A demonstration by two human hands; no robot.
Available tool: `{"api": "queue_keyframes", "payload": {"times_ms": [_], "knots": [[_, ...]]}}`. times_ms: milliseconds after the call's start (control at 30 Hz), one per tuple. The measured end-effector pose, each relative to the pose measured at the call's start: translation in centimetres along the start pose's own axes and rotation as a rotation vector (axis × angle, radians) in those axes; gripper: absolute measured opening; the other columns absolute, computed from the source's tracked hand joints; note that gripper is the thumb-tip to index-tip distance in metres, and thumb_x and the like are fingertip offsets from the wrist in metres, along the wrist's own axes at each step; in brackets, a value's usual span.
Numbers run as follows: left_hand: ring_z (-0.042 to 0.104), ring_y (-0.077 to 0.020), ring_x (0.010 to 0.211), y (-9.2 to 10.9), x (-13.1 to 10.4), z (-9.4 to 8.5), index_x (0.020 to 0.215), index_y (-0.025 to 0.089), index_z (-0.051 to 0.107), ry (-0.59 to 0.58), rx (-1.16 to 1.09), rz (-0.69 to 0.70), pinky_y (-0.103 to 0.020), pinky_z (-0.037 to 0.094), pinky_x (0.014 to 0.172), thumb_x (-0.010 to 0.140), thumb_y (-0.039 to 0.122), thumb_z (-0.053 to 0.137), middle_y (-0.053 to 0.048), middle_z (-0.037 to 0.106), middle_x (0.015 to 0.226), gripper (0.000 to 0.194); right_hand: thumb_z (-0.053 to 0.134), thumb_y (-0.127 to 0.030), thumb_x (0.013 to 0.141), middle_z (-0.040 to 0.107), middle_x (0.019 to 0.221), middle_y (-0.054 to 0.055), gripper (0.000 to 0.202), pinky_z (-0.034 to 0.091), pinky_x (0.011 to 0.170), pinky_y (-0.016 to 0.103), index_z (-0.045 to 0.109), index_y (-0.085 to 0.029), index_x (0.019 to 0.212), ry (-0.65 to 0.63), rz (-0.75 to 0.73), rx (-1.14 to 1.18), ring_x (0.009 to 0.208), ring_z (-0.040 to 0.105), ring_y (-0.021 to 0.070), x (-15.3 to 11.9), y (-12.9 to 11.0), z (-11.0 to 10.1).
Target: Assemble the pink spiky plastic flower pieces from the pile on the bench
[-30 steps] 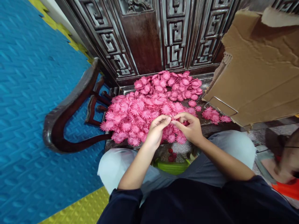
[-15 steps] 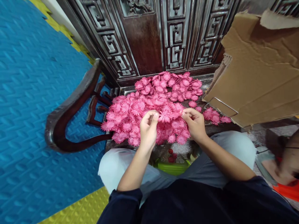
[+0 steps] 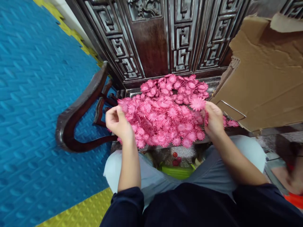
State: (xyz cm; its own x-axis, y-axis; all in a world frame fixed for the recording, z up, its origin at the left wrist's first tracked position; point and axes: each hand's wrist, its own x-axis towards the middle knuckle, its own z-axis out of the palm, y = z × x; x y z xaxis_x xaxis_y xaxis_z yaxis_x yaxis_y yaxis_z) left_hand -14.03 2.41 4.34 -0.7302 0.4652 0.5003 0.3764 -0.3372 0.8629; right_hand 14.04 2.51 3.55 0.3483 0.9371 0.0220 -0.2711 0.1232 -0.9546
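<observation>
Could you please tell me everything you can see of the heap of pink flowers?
The heap of pink flowers consists of many overlapping, many-petalled pieces, paler in front and deeper pink behind. They look thin, perhaps fabric or plastic. It spreads unevenly over the dark wooden seat, before the carved back. The left hand is at its left side; whether it touches the heap is unclear.

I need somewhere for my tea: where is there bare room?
The widest bare patch is the blue mat, bordered by the curved wooden armrest and the yellow mat. The seat shows a small rear gap between the pink flowers and the cardboard. The middle is crowded, flowers heaped between the left hand and right hand.
</observation>
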Motion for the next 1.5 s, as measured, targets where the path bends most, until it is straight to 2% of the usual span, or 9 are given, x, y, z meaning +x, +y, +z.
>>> {"api": "queue_keyframes", "payload": {"times_ms": [167,267,600,733,933,1100,1200,1367,1500], "knots": [[0.056,-0.0160,0.082,-2.4,-0.6,0.7,0.081,0.018,0.067,-0.276,0.456,0.078,-0.033,0.041,0.086,0.075,0.028,0.065,-0.003,0.061,0.084,0.013,0.069,-0.032,0.061,0.062,0.063,-0.003,0.017,0.040,0.058,0.023,0.064,-0.019,0.070,-0.066,0.116,-0.052,0.057,0.053,0.0098,-1.1,1.2,1.0],[0.057,-0.0188,0.087,-2.3,-0.8,0.7,0.085,0.021,0.069,-0.293,0.619,0.063,-0.039,0.036,0.094,0.069,0.028,0.071,-0.003,0.063,0.090,0.017,0.067,-0.032,0.061,0.064,0.065,-0.003,0.017,0.039,0.057,0.023,0.064,-0.019,0.070,-0.081,0.146,-0.080,0.057,0.053,0.0103,-1.1,1.5,1.1],[0.052,-0.0118,0.072,-1.4,0.3,-0.2,0.082,0.017,0.068,-0.341,0.377,0.049,-0.027,0.044,0.077,0.066,0.021,0.071,0.000,0.058,0.079,0.016,0.067,-0.027,0.064,0.065,0.067,-0.002,0.011,0.042,0.063,0.025,0.065,-0.020,0.072,-0.106,0.083,-0.141,0.061,0.056,0.0112,-0.4,1.4,1.2],[0.052,-0.0111,0.071,-0.6,0.2,-0.3,0.088,0.017,0.065,-0.258,0.271,0.051,-0.026,0.044,0.076,0.069,0.019,0.067,0.001,0.057,0.078,0.019,0.066,-0.032,0.066,0.066,0.070,0.000,0.015,0.043,0.064,0.026,0.067,-0.019,0.074,-0.217,-0.096,-0.285,0.063,0.057,0.0123,0.3,0.2,4.8],[0.053,-0.0094,0.070,0.6,0.5,-1.3,0.097,0.017,0.059,-0.173,0.142,-0.013,-0.023,0.043,0.075,0.073,0.022,0.064,0.003,0.054,0.073,0.025,0.064,-0.032,0.070,0.068,0.070,0.003,0.018,0.041,0.063,0.028,0.072,-0.016,0.073,-0.609,-0.240,-0.742,0.061,0.055,0.0125,3.3,-0.9,10.4],[0.052,-0.0090,0.069,1.3,0.4,-1.6,0.092,0.017,0.060,-0.195,0.092,-0.026,-0.023,0.044,0.072,0.076,0.024,0.061,0.002,0.055,0.072,0.018,0.058,-0.042,0.075,0.063,0.062,0.002,0.029,0.037,0.060,0.028,0.069,-0.015,0.069,-0.613,-0.233,-0.992,0.057,0.050,0.0122,4.2,-1.8,8.6],[0.054,-0.0099,0.070,3.1,-1.3,-1.0,0.087,0.018,0.062,-0.352,0.043,0.025,-0.024,0.044,0.073,0.077,0.026,0.062,0.002,0.058,0.074,0.013,0.055,-0.045,0.077,0.058,0.058,0.000,0.033,0.037,0.060,0.027,0.065,-0.016,0.066,-0.547,-0.169,-0.808,0.057,0.049,0.0117,2.8,-2.2,7.1],[0.058,-0.0157,0.080,7.0,-6.2,0.2,0.087,0.022,0.065,-0.886,0.008,0.069,-0.032,0.046,0.077,0.071,0.035,0.070,-0.002,0.064,0.085,0.021,0.062,-0.053,0.070,0.058,0.060,-0.001,0.033,0.043,0.064,0.027,0.064,-0.020,0.069,-0.478,-0.037,-0.421,0.066,0.056,0.0147,-1.3,-2.0,6.4],[0.058,-0.0150,0.076,7.8,-8.7,0.8,0.081,0.021,0.064,-0.957,-0.035,0.013,-0.031,0.047,0.074,0.073,0.036,0.067,-0.002,0.064,0.080,0.018,0.062,-0.049,0.072,0.057,0.061,-0.002,0.028,0.043,0.058,0.025,0.061,-0.021,0.070,-0.503,0.026,-0.316,0.057,0.051,0.0113,-3.0,-2.0,6.2]]}}
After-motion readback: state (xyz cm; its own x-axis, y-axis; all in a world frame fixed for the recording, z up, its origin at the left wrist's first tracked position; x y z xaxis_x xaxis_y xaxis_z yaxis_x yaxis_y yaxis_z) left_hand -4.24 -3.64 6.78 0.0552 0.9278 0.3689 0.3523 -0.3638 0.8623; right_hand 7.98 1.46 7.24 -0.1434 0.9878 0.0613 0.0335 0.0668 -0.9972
